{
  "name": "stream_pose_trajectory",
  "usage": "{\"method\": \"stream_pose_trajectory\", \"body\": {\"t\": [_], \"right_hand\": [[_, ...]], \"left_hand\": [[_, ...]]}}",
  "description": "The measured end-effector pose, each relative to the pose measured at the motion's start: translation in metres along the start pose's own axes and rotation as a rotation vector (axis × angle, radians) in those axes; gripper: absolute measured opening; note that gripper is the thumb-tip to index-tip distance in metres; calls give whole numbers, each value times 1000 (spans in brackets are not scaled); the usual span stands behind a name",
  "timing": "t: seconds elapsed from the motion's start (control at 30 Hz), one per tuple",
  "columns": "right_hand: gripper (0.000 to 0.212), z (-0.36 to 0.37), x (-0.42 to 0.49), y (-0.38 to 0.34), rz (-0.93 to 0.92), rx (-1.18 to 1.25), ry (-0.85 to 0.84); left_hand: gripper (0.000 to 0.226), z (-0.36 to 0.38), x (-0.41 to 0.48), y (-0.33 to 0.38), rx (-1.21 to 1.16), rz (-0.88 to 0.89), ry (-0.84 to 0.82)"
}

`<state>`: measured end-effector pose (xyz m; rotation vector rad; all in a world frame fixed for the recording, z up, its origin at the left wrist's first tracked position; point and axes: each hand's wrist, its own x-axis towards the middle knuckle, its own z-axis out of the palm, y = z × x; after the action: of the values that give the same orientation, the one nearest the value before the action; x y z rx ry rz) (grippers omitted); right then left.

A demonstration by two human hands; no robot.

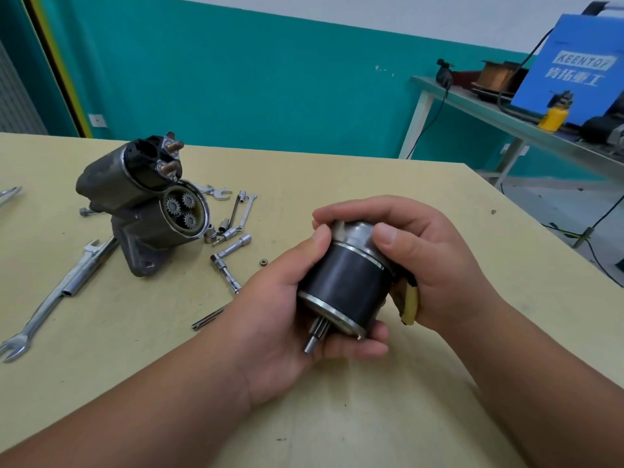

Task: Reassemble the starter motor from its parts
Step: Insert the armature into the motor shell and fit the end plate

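Both hands hold a black cylindrical motor body [344, 285] with silver rims above the table, tilted so its toothed shaft [315, 336] points down toward me. My left hand [280, 309] cradles it from below and the left, thumb on the silver end cap. My right hand [422, 251] grips the cap end from the right, thumb on top; a yellow-sleeved lead [410, 307] hangs by its palm. The starter's drive housing [145, 204] lies at the left of the table, its open mouth showing three planetary gears [182, 209], with the solenoid and copper studs [170, 157] on top.
Spanners [60, 292], socket pieces [229, 231], a loose nut [263, 262] and a long bolt [211, 317] lie scattered on the tan table [371, 417] around the housing. A bench with a blue welding machine [574, 65] stands at the back right, with cables on the floor.
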<state>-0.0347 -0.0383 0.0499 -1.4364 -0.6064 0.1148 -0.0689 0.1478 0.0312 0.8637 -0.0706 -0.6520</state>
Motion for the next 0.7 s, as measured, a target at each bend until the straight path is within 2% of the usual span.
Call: {"method": "stream_pose_trajectory", "body": {"t": [0.4, 0.57, 0.7], "right_hand": [[37, 13, 2, -9, 113, -76, 93], [36, 13, 2, -8, 173, -56, 104], [34, 16, 3, -6, 161, -141, 126]], "left_hand": [[70, -1, 0, 0, 2, 23, 9], [74, 1, 2, -4, 36, 55, 79], [79, 2, 4, -7, 113, 130, 182]]}}
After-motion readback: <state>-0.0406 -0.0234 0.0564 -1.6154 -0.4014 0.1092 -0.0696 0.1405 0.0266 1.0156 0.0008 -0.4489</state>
